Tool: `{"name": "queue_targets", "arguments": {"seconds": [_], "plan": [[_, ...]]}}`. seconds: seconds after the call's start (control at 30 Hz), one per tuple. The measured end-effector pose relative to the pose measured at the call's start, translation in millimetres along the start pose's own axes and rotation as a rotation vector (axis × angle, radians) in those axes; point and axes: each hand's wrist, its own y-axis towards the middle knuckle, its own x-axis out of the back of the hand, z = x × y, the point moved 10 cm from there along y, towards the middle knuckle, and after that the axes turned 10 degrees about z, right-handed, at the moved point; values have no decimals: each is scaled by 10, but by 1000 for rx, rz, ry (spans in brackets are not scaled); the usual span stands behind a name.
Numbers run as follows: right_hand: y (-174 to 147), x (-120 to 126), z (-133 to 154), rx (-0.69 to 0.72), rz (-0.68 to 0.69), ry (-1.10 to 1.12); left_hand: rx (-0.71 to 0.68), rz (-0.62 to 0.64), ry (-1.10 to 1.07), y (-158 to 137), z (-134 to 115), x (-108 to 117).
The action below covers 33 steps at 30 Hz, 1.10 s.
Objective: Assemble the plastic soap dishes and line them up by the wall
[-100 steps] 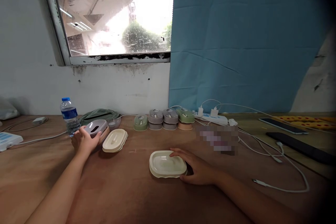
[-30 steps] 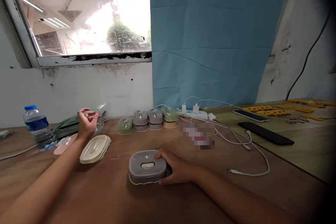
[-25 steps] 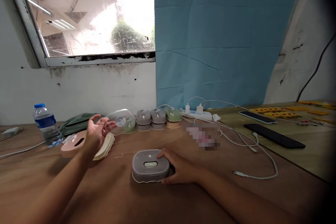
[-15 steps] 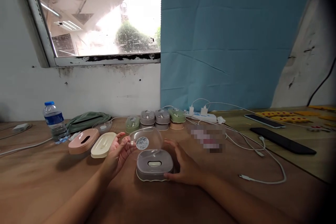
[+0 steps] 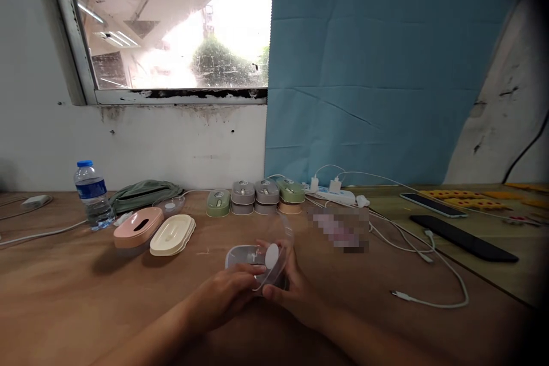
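Observation:
In front of me sits a grey oval plastic box (image 5: 240,254), partly covered by my hands. A clear plastic lid (image 5: 281,234) with a round white label stands tilted over the box's right side. My right hand (image 5: 297,291) is closed on this lid, thumb in front and fingers behind. My left hand (image 5: 227,293) lies across the near left part of the box, its fingers bent together against it; their exact grip is partly hidden. Left of the hands rests a cream plastic tray (image 5: 172,235), beside a pink oval box (image 5: 139,226) with a slot in its top.
Several stacked grey and green oval boxes (image 5: 266,191) line the back. At the left are a water bottle (image 5: 92,197), a green pouch (image 5: 146,194) and another clear lid (image 5: 175,205). A power strip (image 5: 337,196), white cables (image 5: 446,297) and two phones (image 5: 463,238) lie right.
The clear lid has moved from my left hand to my right and now tilts over the box's right side. My left hand has come down onto the box. The view has shifted slightly.

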Motion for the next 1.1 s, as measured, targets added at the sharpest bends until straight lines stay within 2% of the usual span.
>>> {"name": "queue_targets", "arguments": {"seconds": [0.07,0.13,0.27,0.37,0.47,0.57,0.73,0.9,1.1], "plan": [[-5,1,37,22,-5,-36,2,53,68,5,-36,-42],[-5,37,85,64,-23,-81,-27,30,97,-6,-81,8],[-1,206,147,130,-78,-138,-160,-163,229,-103,-161,262],[14,338,147,91,-95,-333,-122,-322,262,-194,-12,489],[53,335,117,64,-19,-539,-48,-394,236,-243,170,650],[89,301,-15,11,51,-575,46,-339,249,-209,291,685],[104,250,-155,-40,118,-530,168,-108,250,-80,356,536],[84,230,-183,-64,191,-489,155,52,270,-29,327,364],[69,273,-258,-98,204,-482,162,103,310,-26,372,275]]}}
